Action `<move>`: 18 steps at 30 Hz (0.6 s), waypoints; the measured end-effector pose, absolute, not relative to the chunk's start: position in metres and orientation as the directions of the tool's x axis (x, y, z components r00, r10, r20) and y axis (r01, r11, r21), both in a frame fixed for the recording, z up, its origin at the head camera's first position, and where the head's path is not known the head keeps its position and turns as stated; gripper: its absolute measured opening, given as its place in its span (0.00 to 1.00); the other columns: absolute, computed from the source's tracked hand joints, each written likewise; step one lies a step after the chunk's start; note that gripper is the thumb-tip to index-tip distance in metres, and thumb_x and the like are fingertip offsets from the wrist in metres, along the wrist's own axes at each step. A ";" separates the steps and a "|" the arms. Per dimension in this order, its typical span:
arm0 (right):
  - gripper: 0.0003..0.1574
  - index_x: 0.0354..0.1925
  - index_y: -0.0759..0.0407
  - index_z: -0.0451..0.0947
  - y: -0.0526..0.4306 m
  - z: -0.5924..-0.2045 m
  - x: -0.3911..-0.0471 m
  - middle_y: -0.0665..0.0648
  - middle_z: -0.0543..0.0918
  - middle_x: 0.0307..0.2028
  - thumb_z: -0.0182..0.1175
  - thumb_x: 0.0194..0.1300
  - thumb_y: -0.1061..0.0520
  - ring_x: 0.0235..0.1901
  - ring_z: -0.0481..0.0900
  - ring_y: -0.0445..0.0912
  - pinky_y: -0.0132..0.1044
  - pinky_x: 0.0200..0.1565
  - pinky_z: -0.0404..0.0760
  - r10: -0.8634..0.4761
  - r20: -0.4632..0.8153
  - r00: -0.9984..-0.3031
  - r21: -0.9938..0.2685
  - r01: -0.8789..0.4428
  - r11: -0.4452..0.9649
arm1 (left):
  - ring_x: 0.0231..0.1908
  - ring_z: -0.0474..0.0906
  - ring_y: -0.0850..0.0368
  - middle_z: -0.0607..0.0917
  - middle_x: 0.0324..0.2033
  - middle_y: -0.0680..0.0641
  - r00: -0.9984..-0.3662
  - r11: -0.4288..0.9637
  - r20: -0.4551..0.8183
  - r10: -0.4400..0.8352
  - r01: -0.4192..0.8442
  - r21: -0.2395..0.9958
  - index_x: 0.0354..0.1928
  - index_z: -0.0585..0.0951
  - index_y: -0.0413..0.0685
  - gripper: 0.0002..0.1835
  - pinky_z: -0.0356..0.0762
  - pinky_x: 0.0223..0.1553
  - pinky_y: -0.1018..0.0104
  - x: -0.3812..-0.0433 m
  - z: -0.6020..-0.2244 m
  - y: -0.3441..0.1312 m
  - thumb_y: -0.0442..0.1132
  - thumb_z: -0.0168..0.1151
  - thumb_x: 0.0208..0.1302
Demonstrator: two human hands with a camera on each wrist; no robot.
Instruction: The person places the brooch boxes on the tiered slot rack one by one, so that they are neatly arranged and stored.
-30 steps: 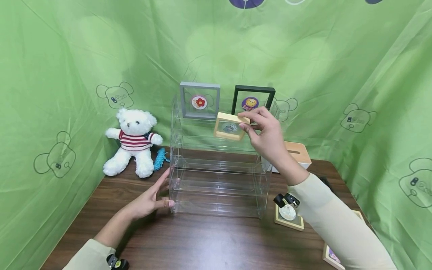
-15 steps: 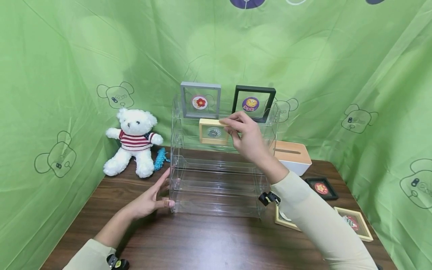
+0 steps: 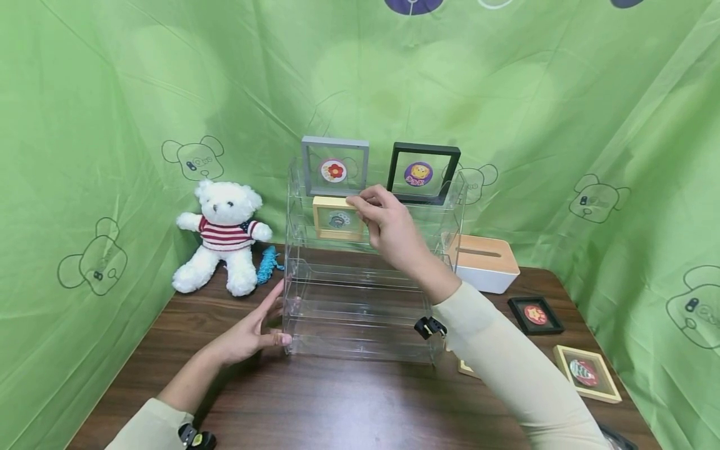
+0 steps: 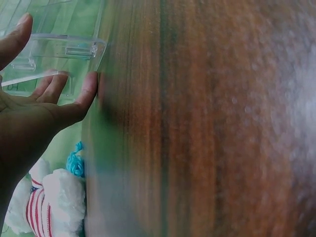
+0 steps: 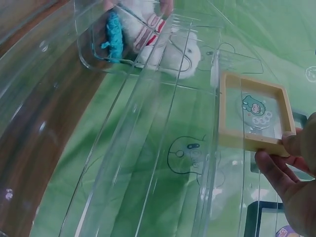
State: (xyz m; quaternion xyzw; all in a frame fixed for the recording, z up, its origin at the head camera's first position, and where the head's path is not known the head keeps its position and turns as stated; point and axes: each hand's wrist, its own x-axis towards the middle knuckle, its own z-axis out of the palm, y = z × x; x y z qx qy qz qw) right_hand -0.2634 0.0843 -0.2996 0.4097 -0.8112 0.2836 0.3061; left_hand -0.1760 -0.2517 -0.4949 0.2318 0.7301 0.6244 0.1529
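My right hand (image 3: 392,230) pinches the upper right corner of a small pale-wood picture frame (image 3: 317,219), which has a grey-green cartoon figure inside. This frame stands upright at the left of the second-highest tier of a clear acrylic display rack (image 3: 360,347). In the right wrist view, thumb and fingers hold the wooden frame (image 5: 223,111) by one edge. My left hand (image 3: 247,337) touches the rack's left side low down, fingers extended and thumb near the front corner. On the top tier stand a grey frame (image 3: 307,167) with a red flower and a black frame (image 3: 392,169) with a yellow figure.
A white teddy bear (image 3: 225,244) and a blue yarn bundle (image 3: 267,265) sit left of the rack. To its right are a wooden-lidded tissue box (image 3: 489,278), a black frame (image 3: 525,322) and a wooden frame (image 3: 602,394). Another wooden frame (image 3: 468,370) is partly hidden by the right sleeve.
My right hand has moved left and slightly down with the wooden frame, bringing it from in front of the top tier to the second tier's left. My left hand stays put.
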 end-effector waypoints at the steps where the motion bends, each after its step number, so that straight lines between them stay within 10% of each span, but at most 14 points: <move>1: 0.27 0.64 0.63 0.88 0.083 -0.300 -0.263 0.67 0.83 0.54 0.59 0.73 0.77 0.50 0.89 0.59 0.47 0.52 0.91 -0.497 0.727 -0.474 -0.196 -0.837 0.511 | 0.83 0.44 0.15 0.48 0.84 0.20 -0.845 0.112 0.067 0.530 0.148 0.983 0.91 0.33 0.63 0.66 0.81 0.67 0.69 -0.176 -0.495 -0.252 0.31 0.73 0.72; 18: 0.31 0.65 0.62 0.87 0.075 -0.304 -0.261 0.66 0.84 0.55 0.56 0.72 0.79 0.54 0.87 0.59 0.47 0.56 0.91 -0.520 0.729 -0.445 -0.077 -0.808 0.584 | 0.82 0.48 0.16 0.57 0.82 0.21 -0.873 0.151 0.061 0.484 0.152 0.977 0.91 0.34 0.61 0.67 0.80 0.65 0.69 -0.174 -0.489 -0.250 0.31 0.76 0.70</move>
